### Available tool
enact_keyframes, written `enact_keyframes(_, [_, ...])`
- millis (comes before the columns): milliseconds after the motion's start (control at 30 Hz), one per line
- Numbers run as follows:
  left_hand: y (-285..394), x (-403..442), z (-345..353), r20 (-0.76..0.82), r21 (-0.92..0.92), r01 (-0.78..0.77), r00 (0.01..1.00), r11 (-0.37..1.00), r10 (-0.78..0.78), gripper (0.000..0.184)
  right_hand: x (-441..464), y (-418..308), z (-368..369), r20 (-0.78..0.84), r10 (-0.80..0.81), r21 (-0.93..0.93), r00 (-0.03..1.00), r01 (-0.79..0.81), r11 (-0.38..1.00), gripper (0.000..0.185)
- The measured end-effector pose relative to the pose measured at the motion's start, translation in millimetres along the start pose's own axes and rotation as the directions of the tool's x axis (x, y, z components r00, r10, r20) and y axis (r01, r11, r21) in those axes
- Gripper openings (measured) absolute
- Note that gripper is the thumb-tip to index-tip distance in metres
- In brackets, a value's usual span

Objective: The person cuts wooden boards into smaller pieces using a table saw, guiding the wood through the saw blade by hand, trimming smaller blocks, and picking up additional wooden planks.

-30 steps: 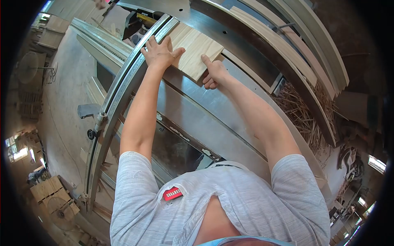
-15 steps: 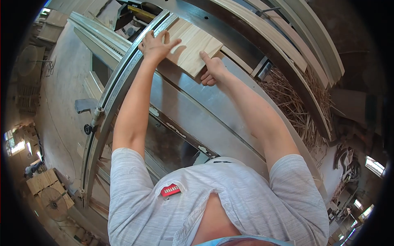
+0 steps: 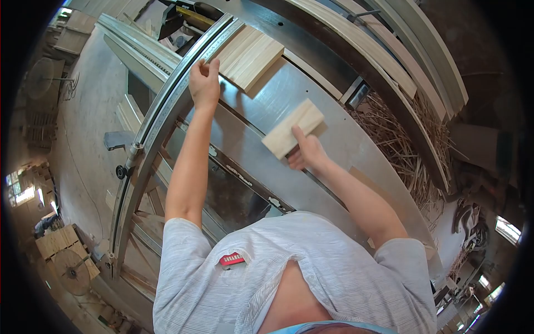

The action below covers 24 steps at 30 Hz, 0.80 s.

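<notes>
right hand [image 3: 307,151] grips a block [image 3: 295,127] (slightly blurred) over the table [image 3: 240,126]; left hand [image 3: 204,88], half open, by the rail [image 3: 177,86].

Your right hand [image 3: 308,151] is slightly blurred, and so is the block [image 3: 293,129] it holds; the block covers part of its fingers, so you cannot see their full grip. On your left hand [image 3: 204,89], the curled fingertips are partly hidden, and you cannot tell whether they touch the rail [image 3: 177,89]. The rail's scale marks are too small to read, as is the lettering on your shirt's red label [image 3: 231,259]. The top edge cuts off the desk [image 3: 245,125], and the bottom edge crops your shirt [image 3: 222,295].
</notes>
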<state>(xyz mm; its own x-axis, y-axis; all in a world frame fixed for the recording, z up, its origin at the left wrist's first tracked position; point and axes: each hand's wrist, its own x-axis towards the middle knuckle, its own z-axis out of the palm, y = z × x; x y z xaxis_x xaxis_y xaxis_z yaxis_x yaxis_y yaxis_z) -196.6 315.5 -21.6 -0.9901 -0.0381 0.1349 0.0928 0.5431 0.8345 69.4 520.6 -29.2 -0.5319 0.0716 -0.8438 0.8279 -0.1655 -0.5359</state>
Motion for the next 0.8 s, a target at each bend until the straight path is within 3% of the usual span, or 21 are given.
enact_keyframes(67, [-3.7,-14.9,4.0,0.024,-0.1,0.176,0.984,0.979,-0.175,0.069,-9.7,19.2,-3.2,0.045,0.027,0.019,0.999,-0.028,0.999,0.1])
enact_keyframes(100, [-13.5,-14.8,7.4,0.02,-0.101,0.181,0.984,0.978,-0.179,0.069,-15.8,25.3,-4.7,0.067,0.062,0.004,0.996,-0.063,0.998,0.099])
enact_keyframes(167, [-31.0,-7.9,17.8,0.1,-0.144,0.398,0.917,0.906,-0.387,0.075,-31.5,30.7,-10.0,0.089,0.102,-0.019,0.991,-0.101,0.995,0.097])
enact_keyframes(233, [-43.1,2.2,26.5,0.081,-0.114,0.376,0.926,0.92,-0.369,0.075,-60.3,15.8,-18.2,0.222,0.156,-0.254,0.962,-0.098,0.962,0.085])
enact_keyframes(267, [-51.7,10.6,31.5,0.088,-0.075,0.354,0.934,0.932,-0.348,0.064,-77.6,0.1,-18.3,0.249,0.154,-0.329,0.956,-0.066,0.942,0.06])
enact_keyframes(300, [-57.0,14.7,34.2,0.096,-0.034,0.335,0.939,0.942,-0.331,0.054,-86.3,-13.6,-18.2,0.248,0.157,-0.338,0.956,-0.067,0.939,0.06])
enact_keyframes(333, [-58.3,13.9,36.2,0.097,-0.034,0.341,0.937,0.939,-0.337,0.054,-92.6,-24.9,-17.0,0.267,-0.074,-0.419,0.961,0.185,0.889,0.049])
enact_keyframes(367, [-56.6,15.3,38.7,0.089,-0.032,0.343,0.936,0.939,-0.339,0.05,-92.1,-33.9,-14.5,0.305,-0.302,-0.484,0.903,0.42,0.768,0.038])
enact_keyframes(400, [-54.0,17.2,40.4,0.08,-0.029,0.345,0.936,0.938,-0.342,0.046,-84.0,-44.9,-8.4,0.242,-0.562,-0.645,0.791,0.564,0.516,0.022])
enact_keyframes(467, [-48.8,19.5,40.0,0.102,-0.046,0.371,0.925,0.928,-0.365,0.045,-49.4,-80.1,-4.1,0.329,-0.765,-0.761,0.554,0.635,0.133,0.036])
enact_keyframes(533, [-41.2,18.8,36.2,0.13,-0.07,0.423,0.902,0.904,-0.412,0.04,-2.8,-121.7,6.5,0.445,-0.864,-0.78,0.236,0.576,-0.245,0.062])
enact_keyframes(600, [-31.8,13.8,32.9,0.127,-0.087,0.426,0.901,0.9,-0.414,0.04,44.1,-151.4,17.9,0.565,-0.773,-0.816,0.29,0.335,-0.471,0.069])
enact_keyframes(733, [-42.7,20.0,36.9,0.112,-0.084,0.388,0.919,0.918,-0.378,0.037,129.8,-185.8,28.3,0.671,-0.722,-0.737,0.167,0.256,-0.625,0.063])
enact_keyframes(800, [-37.1,16.1,33.6,0.108,-0.076,0.38,0.922,0.922,-0.371,0.037,138.0,-196.6,32.3,0.678,-0.665,-0.732,0.313,0.202,-0.651,0.058])
